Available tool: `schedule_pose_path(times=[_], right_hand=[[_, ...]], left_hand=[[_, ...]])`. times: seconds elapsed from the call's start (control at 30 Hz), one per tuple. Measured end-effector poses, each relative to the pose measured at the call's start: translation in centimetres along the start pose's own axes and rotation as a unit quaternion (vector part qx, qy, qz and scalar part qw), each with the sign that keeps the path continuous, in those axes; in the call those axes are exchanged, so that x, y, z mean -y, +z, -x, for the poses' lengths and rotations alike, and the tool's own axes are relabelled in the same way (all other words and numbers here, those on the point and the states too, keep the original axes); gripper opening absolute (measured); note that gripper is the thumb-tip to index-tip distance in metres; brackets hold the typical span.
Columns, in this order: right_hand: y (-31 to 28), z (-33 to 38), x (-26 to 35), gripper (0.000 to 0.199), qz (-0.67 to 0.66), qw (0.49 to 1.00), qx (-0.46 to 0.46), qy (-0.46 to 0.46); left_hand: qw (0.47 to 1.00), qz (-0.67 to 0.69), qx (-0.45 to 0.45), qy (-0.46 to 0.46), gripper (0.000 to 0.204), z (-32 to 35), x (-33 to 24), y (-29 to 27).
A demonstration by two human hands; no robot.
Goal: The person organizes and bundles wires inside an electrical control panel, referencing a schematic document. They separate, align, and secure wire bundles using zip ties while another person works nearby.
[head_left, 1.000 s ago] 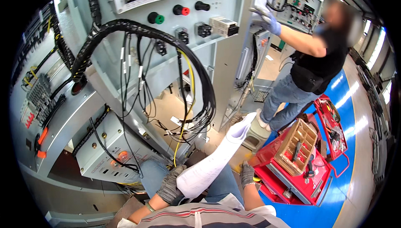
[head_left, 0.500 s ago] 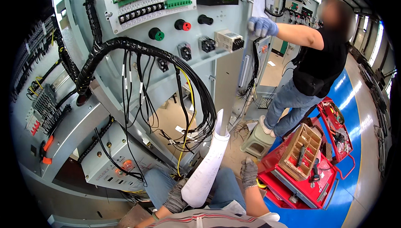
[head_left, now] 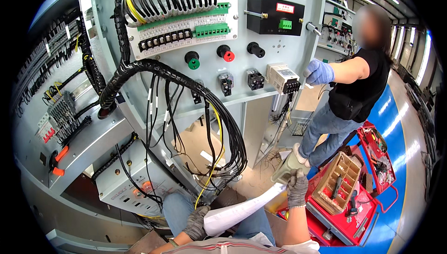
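Note:
Across my lap slants a loosely rolled sheaf of white paper [head_left: 244, 210]. In a grey knit glove, my left hand [head_left: 196, 223] is closed around its lower left end. The fingers of my right hand [head_left: 297, 189], also gloved, are curled at its upper right end and appear to pinch the edge. Just beyond the paper hangs a black wire bundle [head_left: 228, 137] with loose ends and one yellow wire. It runs from a grey cabinet panel [head_left: 172, 79] fitted with terminal strips, push buttons and a small white relay box [head_left: 282, 78].
A co-worker [head_left: 347, 86] stands on a plastic stool [head_left: 285, 170] at right, a blue-gloved hand by the panel edge. Near my right arm is a red tool cart [head_left: 342, 212] with a divided wooden box [head_left: 342, 170]. An orange-handled switch [head_left: 59, 161] sits at left.
The paper roll has tipped from nearly upright to slanting right. My right hand has risen to its far end. The cabinet door and its wires sit farther right in view.

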State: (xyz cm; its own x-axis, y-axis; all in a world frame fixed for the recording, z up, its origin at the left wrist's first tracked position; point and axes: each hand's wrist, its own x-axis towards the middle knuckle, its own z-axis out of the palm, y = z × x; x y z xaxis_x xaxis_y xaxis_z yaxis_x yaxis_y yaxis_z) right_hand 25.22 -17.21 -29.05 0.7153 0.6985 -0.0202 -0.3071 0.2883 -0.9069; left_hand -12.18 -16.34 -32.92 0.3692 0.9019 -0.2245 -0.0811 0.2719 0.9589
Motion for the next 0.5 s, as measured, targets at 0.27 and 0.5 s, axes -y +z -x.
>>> schedule_pose_path(times=[0.27, 0.5], right_hand=[[5.0, 0.0, 5.2, 0.033, 0.017, 0.999, 0.043, 0.004], [2.9, -1.2, 0.5, 0.025, 0.037, 0.998, 0.052, 0.012]], left_hand=[[0.961, -0.266, 0.080, 0.001, 0.019, 0.3, 2.5, -2.2], [0.986, -0.090, 0.059, -0.126, 0.018, -1.7, 7.5, -3.9]])
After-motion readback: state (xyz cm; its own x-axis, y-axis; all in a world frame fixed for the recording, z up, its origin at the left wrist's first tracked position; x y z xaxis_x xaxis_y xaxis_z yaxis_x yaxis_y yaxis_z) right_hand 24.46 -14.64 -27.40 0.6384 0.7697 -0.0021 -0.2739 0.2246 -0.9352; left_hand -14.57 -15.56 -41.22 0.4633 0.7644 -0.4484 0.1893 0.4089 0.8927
